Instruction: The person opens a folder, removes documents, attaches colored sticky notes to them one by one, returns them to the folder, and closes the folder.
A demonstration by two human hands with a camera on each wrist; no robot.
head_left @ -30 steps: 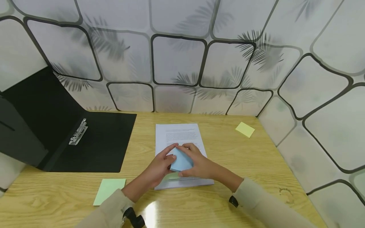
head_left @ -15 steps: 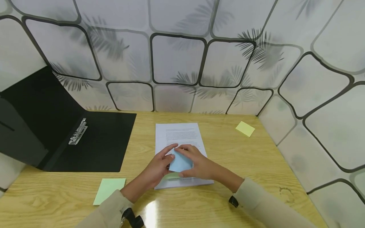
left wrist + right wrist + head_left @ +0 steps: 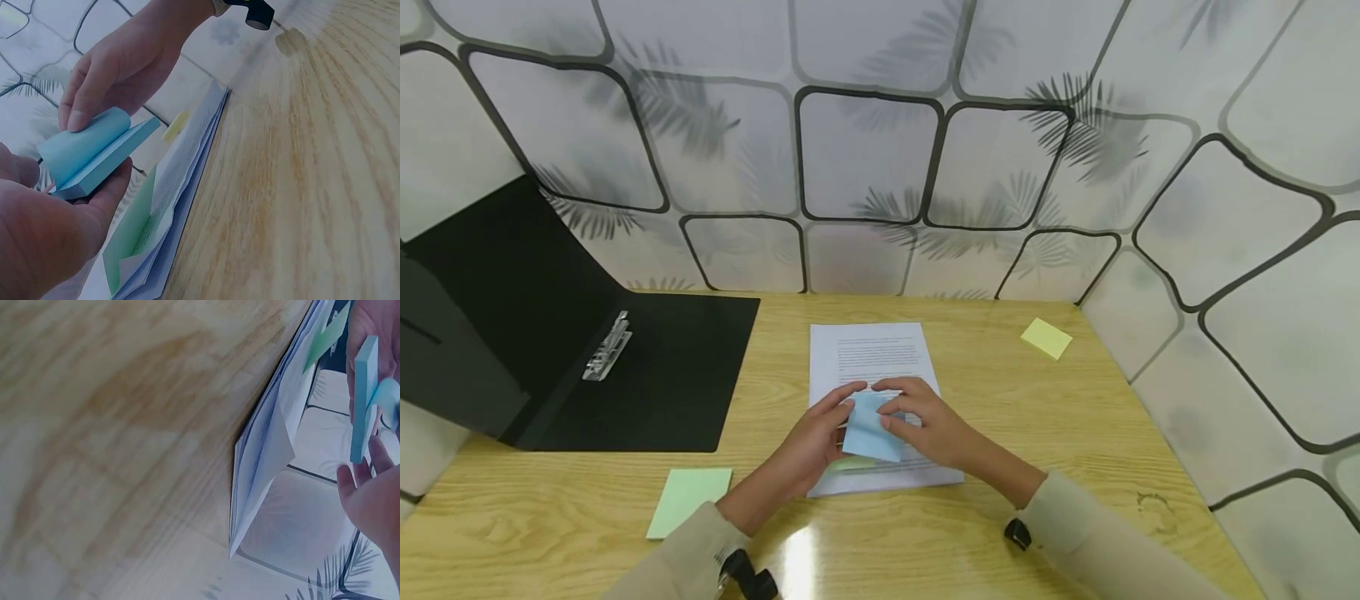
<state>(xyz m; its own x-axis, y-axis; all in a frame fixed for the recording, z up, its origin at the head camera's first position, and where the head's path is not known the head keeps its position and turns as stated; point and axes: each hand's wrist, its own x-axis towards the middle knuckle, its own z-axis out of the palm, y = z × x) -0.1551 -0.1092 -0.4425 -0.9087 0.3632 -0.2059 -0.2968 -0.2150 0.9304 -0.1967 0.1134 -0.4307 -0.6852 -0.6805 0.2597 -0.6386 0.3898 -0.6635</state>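
My left hand [image 3: 812, 442] holds a pad of light blue sticky notes [image 3: 109, 164] over a stack of printed paper [image 3: 880, 350], with the thumb at the pad's left edge. The right hand [image 3: 936, 427] pinches the pad's top sheet [image 3: 84, 145] between thumb and fingers. That sheet curls up from the rest of the pad, still joined along one edge in the left wrist view. Beneath the pad, a green sticky note [image 3: 131, 228] lies on the top page, partly hidden in the head view. Some lower corners of the paper stack lift and fan apart.
A black clip folder [image 3: 662, 375] lies opened at the left, its cover raised against the wall and a metal clip [image 3: 607, 348] near its spine. A pale green sticky note pad [image 3: 688, 502] sits by the left forearm. Toward the back right is a yellow sticky note [image 3: 1047, 338].
The right thumb has moved up from the blue pad's lower right corner, and the top sheet now bends away from the pad. The left hand keeps its hold almost in place.
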